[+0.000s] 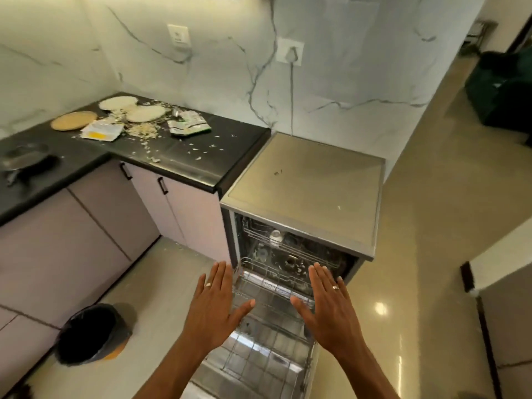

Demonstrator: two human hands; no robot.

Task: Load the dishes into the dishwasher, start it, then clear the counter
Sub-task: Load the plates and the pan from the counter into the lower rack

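The steel dishwasher (308,182) stands open at the end of the black counter (184,165). Its lower wire rack (267,335) is pulled out over the lowered door. My left hand (216,303) and my right hand (328,300) hover flat above the rack with fingers straight, holding nothing. Each hand wears a ring. The upper rack (288,240) holds a pale cup, dimly seen. On the counter's far part lie white plates (145,112), a tan plate (74,120), torn food packets (188,126) and scattered scraps (144,129).
A dark pan (24,159) sits on the counter at the left. A black bin with a liner (89,332) stands on the floor left of the dishwasher door. Pale cabinets (178,208) run under the counter. A plug and cord (291,82) hang on the marble wall.
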